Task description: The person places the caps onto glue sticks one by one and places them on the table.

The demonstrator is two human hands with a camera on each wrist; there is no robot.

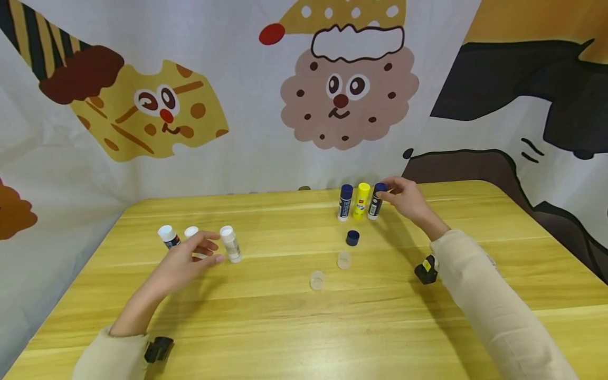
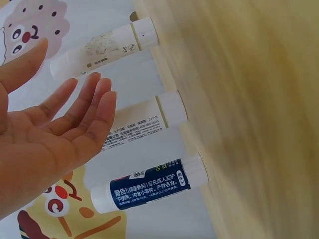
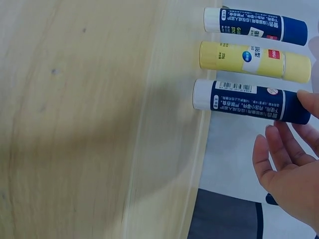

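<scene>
At the back right stand three capped glue sticks in a row: a navy one [image 1: 345,202], a yellow one [image 1: 361,201] and another navy one [image 3: 246,102]. My right hand [image 1: 409,201] pinches the blue cap of that rightmost stick between thumb and fingers; its white base is on the table. Over on the left, my left hand [image 1: 182,266] hovers with loosely bent fingers and holds nothing. Beside it stand a white glue stick [image 1: 230,246], a second white one [image 2: 142,122] partly behind the fingers, and a navy-labelled one [image 2: 149,186], all with white tops.
Between the two groups lie a small navy cap [image 1: 352,238] and two translucent caps, one nearer the back [image 1: 344,260] and one further forward [image 1: 317,280]. The wooden table [image 1: 275,327] ends at a cartoon-printed cloth [image 1: 256,105] behind it.
</scene>
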